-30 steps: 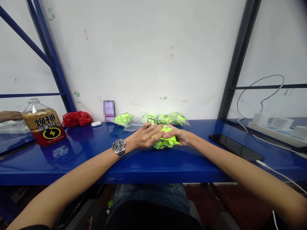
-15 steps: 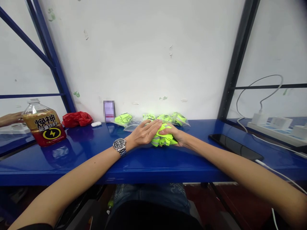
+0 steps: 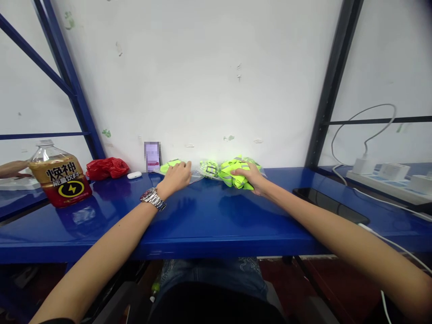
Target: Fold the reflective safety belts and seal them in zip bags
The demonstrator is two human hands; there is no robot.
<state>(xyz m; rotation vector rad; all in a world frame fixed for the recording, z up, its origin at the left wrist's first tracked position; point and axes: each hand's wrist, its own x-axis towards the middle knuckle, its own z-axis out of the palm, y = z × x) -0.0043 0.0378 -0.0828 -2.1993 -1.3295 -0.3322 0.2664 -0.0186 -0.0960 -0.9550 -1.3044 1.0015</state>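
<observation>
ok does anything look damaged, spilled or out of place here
Nothing looks spilled. The wall behind the blue table looks worn: chipped patches and green marks break its white surface. The fluorescent bundle in the right hand is loosely crumpled.

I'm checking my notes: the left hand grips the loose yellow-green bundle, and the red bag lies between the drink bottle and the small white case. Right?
Not quite: in the head view, the right hand grips the loose yellow-green bundle. The red bag does lie between the drink bottle and the small white case.
</observation>
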